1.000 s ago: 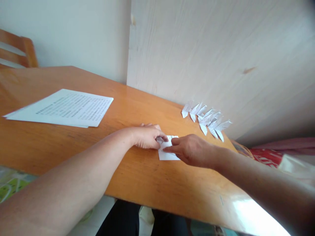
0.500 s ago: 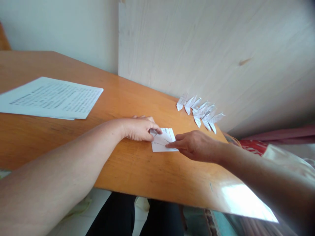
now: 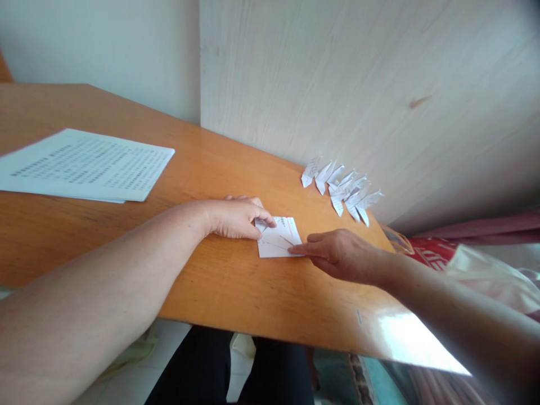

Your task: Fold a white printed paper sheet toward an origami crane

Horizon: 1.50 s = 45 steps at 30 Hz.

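Note:
A small folded white paper [image 3: 278, 239], with print and crease lines on it, lies flat on the wooden table. My left hand [image 3: 240, 218] holds its upper left side against the tabletop, the index finger on top and the thumb at the left edge. My right hand [image 3: 337, 253] has its index finger stretched out and touching the lower right corner. Its other fingers are bent, and their tips are partly hidden. Behind the right hand, several folded paper pieces [image 3: 348, 191] stand in an overlapping row.
A stack of printed sheets [image 3: 90, 166] lies on the left of the wooden table [image 3: 236, 292]. A pale wooden panel [image 3: 337, 73] rises along the table's back edge. Red and white cloth or bags [image 3: 434, 253] sit beyond the right end. My legs are below the front edge.
My right index finger has slid slightly right, nearer the paper's edge, uncovering a little more of it. My left hand stays in place on the paper. The view has shifted slightly.

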Motion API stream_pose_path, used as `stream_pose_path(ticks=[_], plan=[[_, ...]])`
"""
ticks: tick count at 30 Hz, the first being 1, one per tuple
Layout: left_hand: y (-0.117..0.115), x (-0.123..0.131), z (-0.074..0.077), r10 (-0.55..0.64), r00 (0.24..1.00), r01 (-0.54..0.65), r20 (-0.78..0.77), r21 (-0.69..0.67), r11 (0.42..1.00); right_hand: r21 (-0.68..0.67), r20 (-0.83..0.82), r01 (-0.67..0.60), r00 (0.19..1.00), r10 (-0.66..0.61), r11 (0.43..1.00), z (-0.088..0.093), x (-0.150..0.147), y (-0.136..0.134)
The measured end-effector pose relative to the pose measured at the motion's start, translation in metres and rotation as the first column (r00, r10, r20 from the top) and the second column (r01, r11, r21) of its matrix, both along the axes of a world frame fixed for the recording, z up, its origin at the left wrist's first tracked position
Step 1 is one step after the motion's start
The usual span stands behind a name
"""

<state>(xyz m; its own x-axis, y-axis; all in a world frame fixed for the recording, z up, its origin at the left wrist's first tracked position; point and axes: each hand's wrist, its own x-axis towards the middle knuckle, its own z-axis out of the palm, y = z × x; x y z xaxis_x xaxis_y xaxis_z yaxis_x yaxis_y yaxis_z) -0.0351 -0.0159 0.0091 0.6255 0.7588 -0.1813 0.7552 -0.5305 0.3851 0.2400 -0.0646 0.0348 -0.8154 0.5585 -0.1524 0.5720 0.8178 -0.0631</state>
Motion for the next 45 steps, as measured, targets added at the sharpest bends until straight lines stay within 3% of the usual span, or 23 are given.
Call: stream_pose_path(ticks=[6,15,29,45], plan=[[0.000,0.000,0.001,0.000,1.000,0.000,0.002,-0.006,1.000,-0.010,-0.020,0.009,1.000,-0.009,1.000,-0.002,0.005,-0.003],[-0.001,0.000,0.002,0.003,1.000,-0.003,-0.005,-0.024,1.000,0.088,0.007,-0.039,0.999,0.038,0.995,-0.005,0.008,-0.006],[0.000,-0.001,0.000,0.007,1.000,-0.007,0.004,-0.007,1.000,0.035,-0.032,0.018,0.999,-0.017,0.999,-0.004,0.021,-0.012],[0.000,-0.003,-0.001,-0.015,1.000,0.015,0.021,0.001,1.000,0.135,-0.007,0.019,1.000,-0.018,0.991,-0.012,0.033,-0.023]])
